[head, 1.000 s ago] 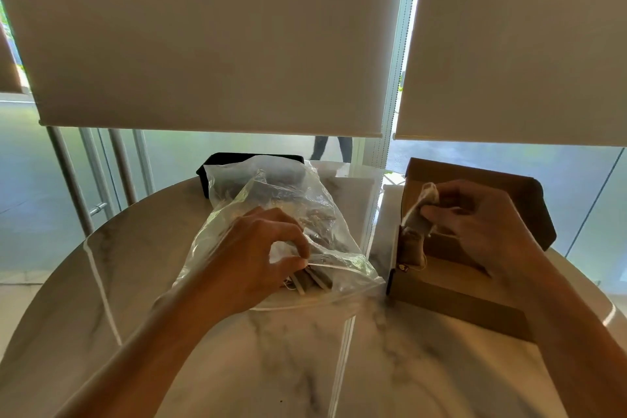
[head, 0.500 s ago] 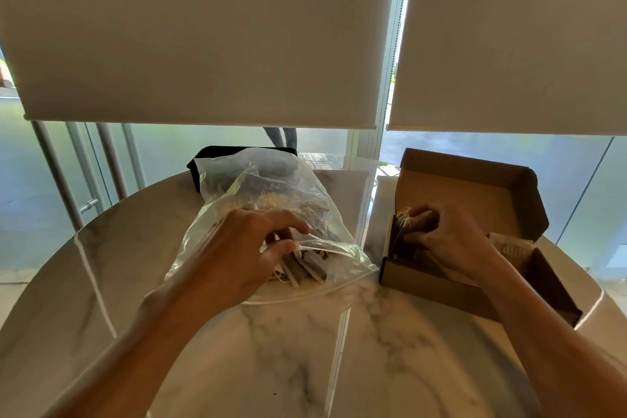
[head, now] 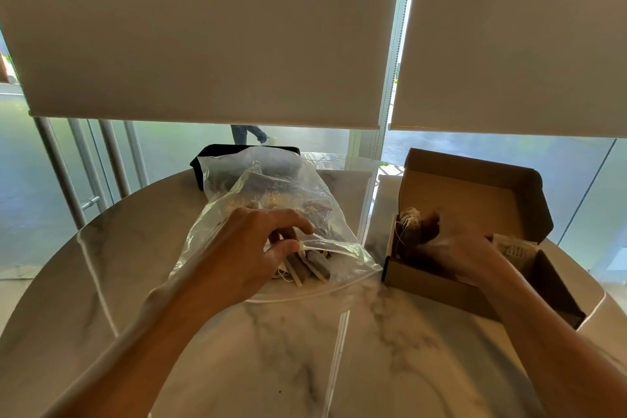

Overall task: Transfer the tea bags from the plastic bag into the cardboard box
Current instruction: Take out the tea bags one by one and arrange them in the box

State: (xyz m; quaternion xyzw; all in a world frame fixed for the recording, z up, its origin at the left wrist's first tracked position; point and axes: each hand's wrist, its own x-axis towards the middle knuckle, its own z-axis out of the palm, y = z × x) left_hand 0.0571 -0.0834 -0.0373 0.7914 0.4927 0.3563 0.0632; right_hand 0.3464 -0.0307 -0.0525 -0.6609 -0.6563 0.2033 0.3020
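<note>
From the head view, your right hand [head: 451,251] sits inside the box [head: 475,193], fingers curled round a small bunch of tea bags [head: 409,226] at its left end. Left of the box, your left hand [head: 251,248] pinches the open mouth of the bag [head: 271,187]. You're partway: about three bags [head: 308,265] lie loose by that mouth, with more behind them, too jumbled to count.

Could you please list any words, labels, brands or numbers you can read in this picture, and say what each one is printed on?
No text can be read here.
Pale packet in the cardboard box: dark printed marks, too blurred to read.
Tea bags in the plastic bag: a small yellowish mark on one, too small to read.
Black object behind the bag: no lettering visible.
</note>
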